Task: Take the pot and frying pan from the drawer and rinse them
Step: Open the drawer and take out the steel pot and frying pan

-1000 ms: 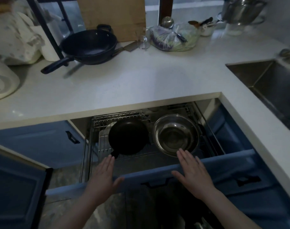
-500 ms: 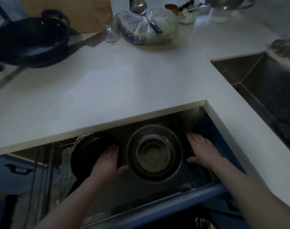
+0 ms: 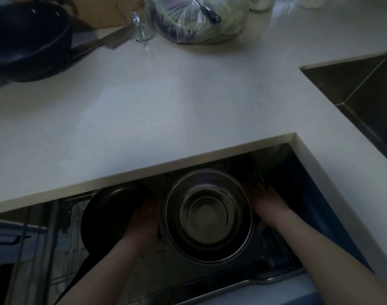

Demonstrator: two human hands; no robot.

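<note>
Steel pot [image 3: 208, 216] beside black frying pan [image 3: 109, 216] in drawer [image 3: 276, 280].

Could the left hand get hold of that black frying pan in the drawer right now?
Probably yes. The left hand lies between the frying pan and the steel pot, right beside the pan's rim, with nothing between them. The countertop overhangs only the pan's far edge.

No writing, label, brand or number can be read anywhere: the view is dim, and nothing on the bench [image 3: 166, 106] carries legible print.
</note>
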